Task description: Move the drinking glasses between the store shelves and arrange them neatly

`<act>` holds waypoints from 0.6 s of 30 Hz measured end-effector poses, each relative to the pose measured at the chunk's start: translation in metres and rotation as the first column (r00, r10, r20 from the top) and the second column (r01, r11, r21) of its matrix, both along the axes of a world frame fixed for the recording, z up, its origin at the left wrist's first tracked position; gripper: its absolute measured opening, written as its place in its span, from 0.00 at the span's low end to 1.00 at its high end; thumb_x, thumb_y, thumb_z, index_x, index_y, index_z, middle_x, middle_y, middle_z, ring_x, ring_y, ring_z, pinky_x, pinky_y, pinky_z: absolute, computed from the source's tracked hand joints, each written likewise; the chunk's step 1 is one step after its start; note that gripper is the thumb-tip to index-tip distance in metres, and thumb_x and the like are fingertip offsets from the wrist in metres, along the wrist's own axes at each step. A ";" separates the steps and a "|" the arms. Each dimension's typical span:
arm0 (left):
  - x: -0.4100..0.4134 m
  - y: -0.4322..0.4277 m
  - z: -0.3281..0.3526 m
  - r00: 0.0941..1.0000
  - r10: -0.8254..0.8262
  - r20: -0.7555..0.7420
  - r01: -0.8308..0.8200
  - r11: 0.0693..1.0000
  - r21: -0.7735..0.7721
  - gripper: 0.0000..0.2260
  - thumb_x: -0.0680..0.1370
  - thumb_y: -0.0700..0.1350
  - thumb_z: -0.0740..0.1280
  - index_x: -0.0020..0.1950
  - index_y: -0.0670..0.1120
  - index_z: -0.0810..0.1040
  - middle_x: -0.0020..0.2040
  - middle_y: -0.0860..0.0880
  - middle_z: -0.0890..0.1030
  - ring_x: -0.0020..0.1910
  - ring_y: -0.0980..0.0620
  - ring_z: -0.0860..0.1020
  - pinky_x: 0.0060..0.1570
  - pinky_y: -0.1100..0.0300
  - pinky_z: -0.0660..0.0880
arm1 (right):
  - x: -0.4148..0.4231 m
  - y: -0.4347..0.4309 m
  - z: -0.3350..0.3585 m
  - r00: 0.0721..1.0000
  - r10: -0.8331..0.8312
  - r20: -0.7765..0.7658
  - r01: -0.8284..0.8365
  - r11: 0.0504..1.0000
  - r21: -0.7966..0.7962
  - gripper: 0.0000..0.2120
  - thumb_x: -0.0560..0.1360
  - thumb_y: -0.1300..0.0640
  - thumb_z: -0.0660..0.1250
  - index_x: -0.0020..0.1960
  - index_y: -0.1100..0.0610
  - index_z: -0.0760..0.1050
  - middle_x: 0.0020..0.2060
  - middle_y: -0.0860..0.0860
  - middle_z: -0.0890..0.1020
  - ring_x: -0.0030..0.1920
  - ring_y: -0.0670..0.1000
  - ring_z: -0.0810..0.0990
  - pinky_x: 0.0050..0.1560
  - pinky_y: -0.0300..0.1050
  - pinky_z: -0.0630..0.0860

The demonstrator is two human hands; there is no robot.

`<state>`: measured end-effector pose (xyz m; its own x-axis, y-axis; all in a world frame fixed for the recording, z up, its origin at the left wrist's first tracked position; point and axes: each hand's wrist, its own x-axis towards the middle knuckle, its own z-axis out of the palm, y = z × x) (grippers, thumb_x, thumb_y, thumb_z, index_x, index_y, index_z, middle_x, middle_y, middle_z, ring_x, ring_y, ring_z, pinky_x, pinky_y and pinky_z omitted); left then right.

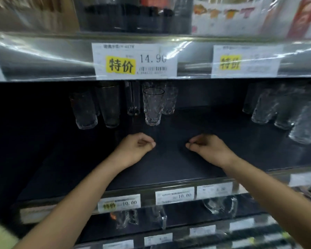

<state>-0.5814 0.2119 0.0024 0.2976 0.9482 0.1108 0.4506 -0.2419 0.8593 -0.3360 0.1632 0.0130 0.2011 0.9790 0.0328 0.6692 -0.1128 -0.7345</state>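
Observation:
On a dark middle shelf (169, 169) stand clear drinking glasses. A faceted tumbler (153, 106) stands in front at the centre, with a similar glass (170, 101) and a narrow tall glass (133, 99) behind it. Two taller glasses (97, 106) stand to the left. Several more glasses (284, 110) cluster at the right, blurred. My left hand (136, 147) and my right hand (206, 146) hover over the bare shelf just in front of the faceted tumbler, fingers curled, holding nothing and touching no glass.
The shelf above carries price labels (135, 60) on its front rail and dark boxed goods (133, 15). The middle shelf's front rail holds price tags (174, 194). Wrapped glassware (221, 203) sits on the shelf below.

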 end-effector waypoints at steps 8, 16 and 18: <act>0.037 -0.093 0.014 0.968 -0.130 0.216 0.131 0.991 0.013 0.04 0.78 0.43 0.70 0.50 0.50 0.84 0.47 0.55 0.86 0.50 0.65 0.81 0.50 0.74 0.73 | 0.039 -0.147 0.009 0.982 -0.186 -0.030 0.188 0.968 0.164 0.10 0.75 0.46 0.71 0.56 0.44 0.79 0.49 0.34 0.81 0.45 0.37 0.81 0.45 0.33 0.73; 0.118 -0.161 0.011 0.886 -0.305 0.350 0.344 0.937 -0.054 0.05 0.76 0.45 0.69 0.47 0.51 0.85 0.47 0.53 0.87 0.49 0.56 0.84 0.48 0.63 0.78 | 0.099 -0.275 -0.006 0.889 -0.426 -0.170 0.452 0.877 0.165 0.08 0.75 0.46 0.70 0.53 0.38 0.80 0.50 0.29 0.81 0.54 0.31 0.77 0.46 0.25 0.73; 0.145 -0.173 0.011 0.871 -0.343 0.350 0.392 0.917 -0.078 0.06 0.74 0.49 0.69 0.46 0.53 0.85 0.47 0.53 0.87 0.48 0.55 0.85 0.49 0.62 0.79 | 0.115 -0.302 -0.009 0.848 -0.489 -0.205 0.522 0.839 0.156 0.07 0.75 0.48 0.71 0.52 0.38 0.80 0.48 0.28 0.81 0.52 0.30 0.77 0.46 0.25 0.71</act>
<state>-0.4360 0.0392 0.0131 0.5987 0.7897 0.1337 0.0448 -0.1998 0.9788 -0.2210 -0.1385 0.0037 0.6844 0.7149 0.1431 0.4382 -0.2465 -0.8644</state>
